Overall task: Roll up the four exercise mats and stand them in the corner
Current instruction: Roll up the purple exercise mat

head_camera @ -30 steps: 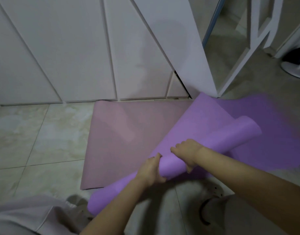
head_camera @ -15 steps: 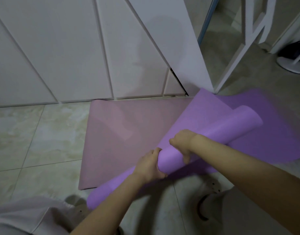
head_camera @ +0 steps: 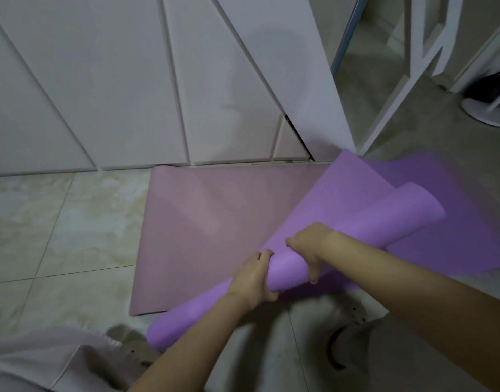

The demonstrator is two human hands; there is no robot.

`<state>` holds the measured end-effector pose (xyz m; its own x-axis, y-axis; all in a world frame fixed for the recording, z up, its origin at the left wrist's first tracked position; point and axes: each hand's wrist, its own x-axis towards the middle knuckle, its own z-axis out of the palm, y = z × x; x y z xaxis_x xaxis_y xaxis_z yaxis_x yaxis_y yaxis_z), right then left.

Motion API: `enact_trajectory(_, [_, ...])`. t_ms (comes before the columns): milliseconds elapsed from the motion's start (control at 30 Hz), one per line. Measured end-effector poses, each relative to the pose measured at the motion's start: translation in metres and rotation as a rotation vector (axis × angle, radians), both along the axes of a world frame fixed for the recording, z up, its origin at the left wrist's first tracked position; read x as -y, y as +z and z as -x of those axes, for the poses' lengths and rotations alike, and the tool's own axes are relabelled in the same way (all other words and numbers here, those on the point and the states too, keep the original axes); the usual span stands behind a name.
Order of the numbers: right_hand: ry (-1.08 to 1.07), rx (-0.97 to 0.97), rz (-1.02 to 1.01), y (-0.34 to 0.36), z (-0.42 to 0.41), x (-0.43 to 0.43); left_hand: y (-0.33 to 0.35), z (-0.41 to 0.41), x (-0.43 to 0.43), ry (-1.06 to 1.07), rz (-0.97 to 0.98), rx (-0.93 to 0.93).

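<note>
Rolling the purple foam exercise mat (head_camera: 384, 219) is the step in hand. The roll lies diagonal, lower centre to mid right, w/ its unrolled tail flat at far right. Left grip (head_camera: 251, 281) & right grip (head_camera: 308, 250) both curl round the roll's middle, close together. Likely better w/ grips wider apart & even pressure, so the ends don't cone. The flat dusty-pink mat (head_camera: 200, 222) lies under its left part. The white panelled wall (head_camera: 130, 80) bounds the top, & the pale tiled floor (head_camera: 45, 236) at left gives room.

The light is dim and grey, with a soft shadow on the cabinet doors (head_camera: 243, 80) (straight lines bend near the edges)
</note>
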<state>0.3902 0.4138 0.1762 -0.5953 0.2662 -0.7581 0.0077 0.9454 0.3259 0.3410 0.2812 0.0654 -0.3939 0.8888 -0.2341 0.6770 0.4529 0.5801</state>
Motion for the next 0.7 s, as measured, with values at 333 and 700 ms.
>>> enact_trajectory(333, [0.072,-0.155,-0.161,-0.004,-0.035,-0.008,0.020,0.015,-0.033,-0.257,0.106,0.149])
enact_trajectory(700, [-0.083,-0.096,-0.091,0.012,-0.029,-0.022,-0.003,-0.052,-0.004,0.114,-0.108,-0.376])
